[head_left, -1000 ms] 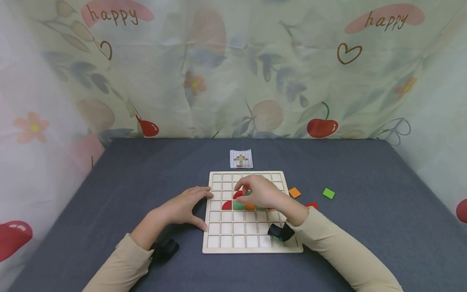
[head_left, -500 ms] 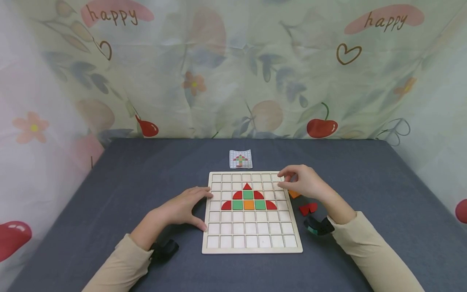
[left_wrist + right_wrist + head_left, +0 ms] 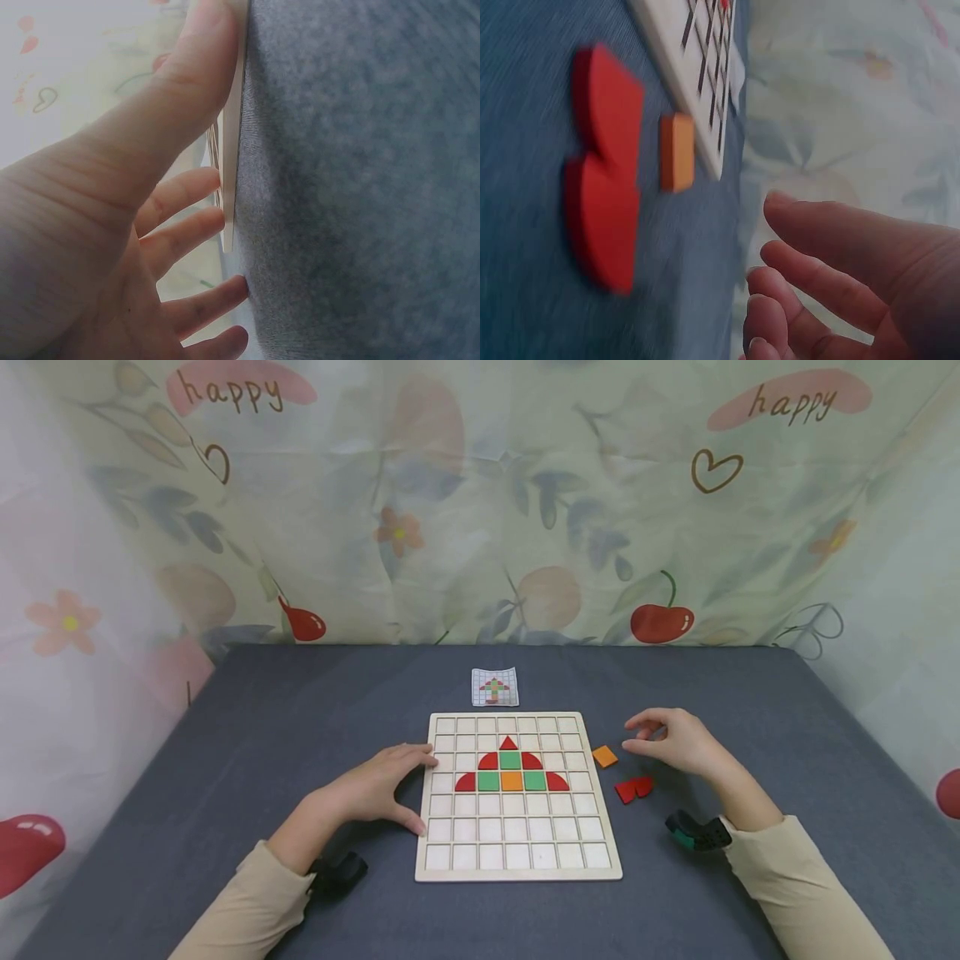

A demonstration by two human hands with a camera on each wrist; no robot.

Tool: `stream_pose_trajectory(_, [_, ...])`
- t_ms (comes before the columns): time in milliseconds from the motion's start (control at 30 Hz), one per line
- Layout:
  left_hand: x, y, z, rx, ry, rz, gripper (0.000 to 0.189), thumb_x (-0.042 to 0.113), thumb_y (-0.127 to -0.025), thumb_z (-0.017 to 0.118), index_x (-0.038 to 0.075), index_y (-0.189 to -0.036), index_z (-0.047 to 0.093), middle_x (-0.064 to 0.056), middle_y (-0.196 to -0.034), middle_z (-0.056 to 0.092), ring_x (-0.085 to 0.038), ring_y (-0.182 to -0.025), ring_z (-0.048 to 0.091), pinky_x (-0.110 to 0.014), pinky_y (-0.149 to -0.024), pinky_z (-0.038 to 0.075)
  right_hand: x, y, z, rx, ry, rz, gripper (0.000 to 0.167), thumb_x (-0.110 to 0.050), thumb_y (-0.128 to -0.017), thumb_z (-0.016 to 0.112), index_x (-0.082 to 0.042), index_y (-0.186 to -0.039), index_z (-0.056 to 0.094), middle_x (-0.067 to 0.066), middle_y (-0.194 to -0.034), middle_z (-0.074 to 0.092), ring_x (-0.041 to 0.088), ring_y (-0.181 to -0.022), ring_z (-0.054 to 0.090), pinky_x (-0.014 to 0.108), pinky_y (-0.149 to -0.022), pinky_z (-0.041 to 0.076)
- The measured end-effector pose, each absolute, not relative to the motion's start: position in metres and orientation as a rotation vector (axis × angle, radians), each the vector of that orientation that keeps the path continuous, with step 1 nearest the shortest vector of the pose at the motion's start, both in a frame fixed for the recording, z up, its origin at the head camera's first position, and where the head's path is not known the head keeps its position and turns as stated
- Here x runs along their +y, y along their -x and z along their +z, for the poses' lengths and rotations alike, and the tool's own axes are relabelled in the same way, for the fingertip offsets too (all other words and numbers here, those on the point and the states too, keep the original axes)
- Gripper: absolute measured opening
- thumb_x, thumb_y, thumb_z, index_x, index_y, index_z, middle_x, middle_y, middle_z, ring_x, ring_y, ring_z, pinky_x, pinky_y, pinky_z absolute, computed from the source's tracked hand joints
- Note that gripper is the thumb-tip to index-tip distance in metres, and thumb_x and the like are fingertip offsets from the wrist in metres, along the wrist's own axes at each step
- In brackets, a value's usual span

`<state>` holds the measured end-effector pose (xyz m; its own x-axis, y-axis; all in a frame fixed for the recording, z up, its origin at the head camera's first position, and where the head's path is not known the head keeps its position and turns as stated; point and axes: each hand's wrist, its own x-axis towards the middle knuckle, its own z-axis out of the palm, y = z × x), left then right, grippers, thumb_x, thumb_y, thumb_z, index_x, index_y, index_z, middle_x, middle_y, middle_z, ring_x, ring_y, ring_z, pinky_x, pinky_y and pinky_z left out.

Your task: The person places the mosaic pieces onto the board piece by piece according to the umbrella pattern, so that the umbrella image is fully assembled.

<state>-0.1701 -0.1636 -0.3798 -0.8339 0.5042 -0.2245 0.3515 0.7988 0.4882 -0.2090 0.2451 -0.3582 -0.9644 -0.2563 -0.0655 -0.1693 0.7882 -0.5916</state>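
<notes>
My left hand (image 3: 375, 785) rests at the left edge of a pale wooden grid board (image 3: 517, 857), thumb and fingertips spread along its rim. Set in the grid are a red triangle (image 3: 507, 743), red quarter-round tiles (image 3: 465, 782), green square tiles (image 3: 488, 782) and an orange square tile (image 3: 512, 781). To the right of the board my right hand (image 3: 678, 743) hovers, its thumb apart from the loosely bent fingers, holding nothing visible. Nearest to it lie a loose orange tile (image 3: 604, 757) and two red quarter-round tiles (image 3: 607, 232). No loose green tile shows.
Behind the board lies a small card (image 3: 495, 687) printed with a coloured grid figure. Dark grey cloth (image 3: 337, 693) covers the table, and a patterned curtain (image 3: 480, 527) hangs at its back edge.
My right hand has left the board and moved right, uncovering the tiles in the grid. The green tile seen earlier at the right is now out of sight where the hand is. My left hand stays put.
</notes>
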Motion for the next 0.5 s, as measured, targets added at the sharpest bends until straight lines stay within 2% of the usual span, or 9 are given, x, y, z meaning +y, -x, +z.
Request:
stream_pose_trajectory(233, [-0.165,0.17,-0.381,2.653,-0.699,0.622,0.089,0.045,-0.064,0.082,0.009,-0.136,0.044,-0.012,-0.15,0.034,-0.033,-0.139,0.029,-0.051,-0.11,0.03,0.271,0.213,-0.366,2.834,0.255,-0.859,0.041,-0.025,-0.081,0.071,0.002,-0.111,0.063,0.01,-0.088,0.062,0.015,-0.073,0.052,0.028,-0.059,0.042])
stream_pose_trajectory(500, [-0.164,0.169,-0.38,2.652,-0.699,0.622,0.089,0.046,-0.064,0.082,0.009,-0.136,0.045,-0.011,-0.15,0.034,-0.033,-0.139,0.029,-0.051,-0.11,0.03,0.295,0.214,-0.373,2.775,0.25,-0.78,0.046,-0.028,-0.078,0.075,0.004,-0.108,0.062,0.011,-0.089,0.061,0.013,-0.076,0.05,0.028,-0.064,0.041])
